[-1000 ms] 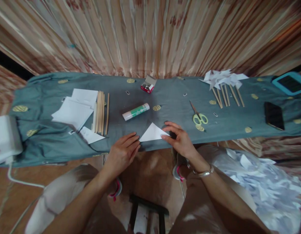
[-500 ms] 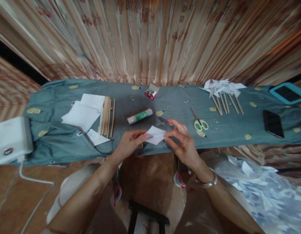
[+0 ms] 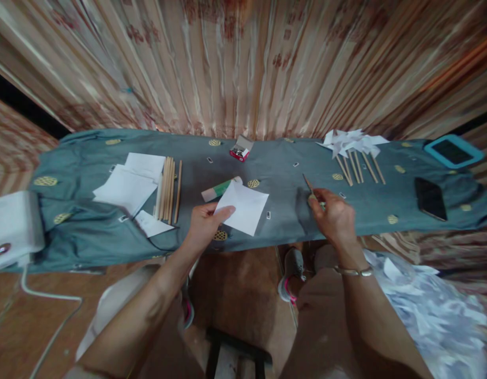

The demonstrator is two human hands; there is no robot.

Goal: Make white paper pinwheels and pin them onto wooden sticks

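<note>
My left hand [image 3: 207, 221] pinches the left corner of a white square of paper [image 3: 245, 206], thumb on top. The paper is unfolded and held over the table, partly covering a green and white glue stick [image 3: 219, 188]. My right hand [image 3: 335, 213] is closed around the handles of a pair of scissors [image 3: 307, 183], whose blades point away from me. Most of the green handles are hidden under my fingers. Left of my left hand lie several wooden sticks [image 3: 170, 189] and a stack of white paper sheets [image 3: 128, 189].
An open red box of small metal pieces [image 3: 240, 150] stands at the back. Paper pinwheels on sticks [image 3: 354, 143], a black phone [image 3: 430, 198] and a blue-framed device [image 3: 454, 151] lie to the right. A white device with a cable [image 3: 16, 226] is at left; a bag of paper pieces [image 3: 433, 310] sits lower right.
The folded paper has been opened out into a square and stays in my left hand. My right hand has let go of it, moved right and closed on the scissors.
</note>
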